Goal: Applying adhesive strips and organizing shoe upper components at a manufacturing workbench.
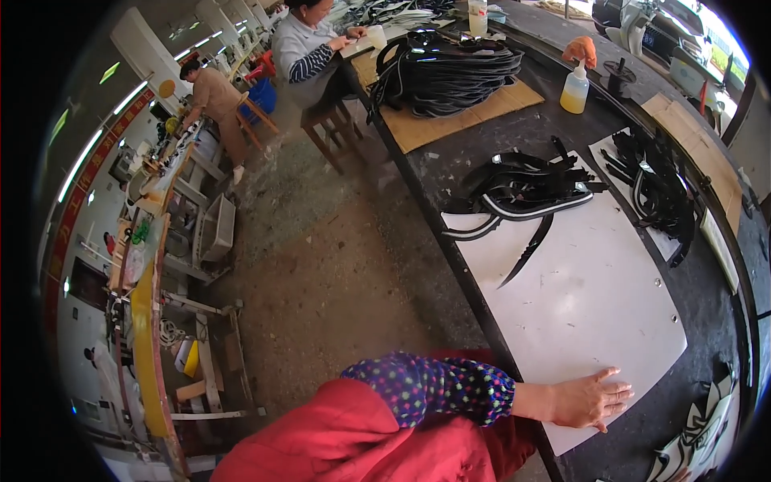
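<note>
My left hand (590, 400) lies palm down on the near end of a white sheet (578, 321), its fingers spread and holding nothing. Toward the sheet's far end rests a loose pile of curved black strips (522, 189), some edged in white; one thin strip trails onto the bare white surface. At the bottom right edge, a sliver of my right hand (681, 475) shows beside white and black curved pieces (697, 438). Its fingers are mostly cut off by the picture's edge, so its grip is hidden.
Another black strip pile (652, 189) lies right of the sheet. Farther off are a large black bundle (450, 76) on cardboard (418, 132) and a bottle of yellow liquid (574, 90). One person (301, 40) sits at the table's far end; another (217, 100) stands by a left workbench.
</note>
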`<state>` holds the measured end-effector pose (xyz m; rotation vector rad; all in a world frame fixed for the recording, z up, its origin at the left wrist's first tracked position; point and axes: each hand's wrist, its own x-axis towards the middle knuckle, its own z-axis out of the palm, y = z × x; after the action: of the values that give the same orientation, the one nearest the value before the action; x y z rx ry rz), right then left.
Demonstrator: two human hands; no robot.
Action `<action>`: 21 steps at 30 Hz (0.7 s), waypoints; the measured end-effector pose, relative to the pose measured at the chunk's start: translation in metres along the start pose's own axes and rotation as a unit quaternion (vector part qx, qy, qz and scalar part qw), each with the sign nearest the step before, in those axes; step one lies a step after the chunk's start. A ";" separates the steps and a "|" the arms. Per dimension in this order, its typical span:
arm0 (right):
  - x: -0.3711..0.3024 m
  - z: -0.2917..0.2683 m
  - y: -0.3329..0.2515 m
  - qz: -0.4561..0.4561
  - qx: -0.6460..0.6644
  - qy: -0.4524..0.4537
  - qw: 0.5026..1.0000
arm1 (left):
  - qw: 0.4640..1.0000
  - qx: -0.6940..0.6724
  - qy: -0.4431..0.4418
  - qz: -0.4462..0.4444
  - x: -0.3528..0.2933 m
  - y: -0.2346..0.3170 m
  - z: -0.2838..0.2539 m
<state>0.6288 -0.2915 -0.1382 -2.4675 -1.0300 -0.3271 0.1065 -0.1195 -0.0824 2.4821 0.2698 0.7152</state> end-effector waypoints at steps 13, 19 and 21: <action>-0.039 -0.045 -0.123 -0.058 -0.206 0.081 0.973 | 0.999 0.035 0.033 0.007 -0.003 -0.003 0.004; -0.053 -0.056 -0.164 -0.084 -0.287 0.122 0.946 | 0.999 0.042 0.032 0.004 -0.002 0.000 0.006; -0.062 -0.061 -0.167 -0.087 -0.318 0.133 0.934 | 0.998 0.051 0.024 0.006 -0.003 0.001 0.007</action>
<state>0.4628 -0.2551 -0.0568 -2.7589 -1.1567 -1.1834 0.1082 -0.1241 -0.0883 2.5680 0.3159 0.7857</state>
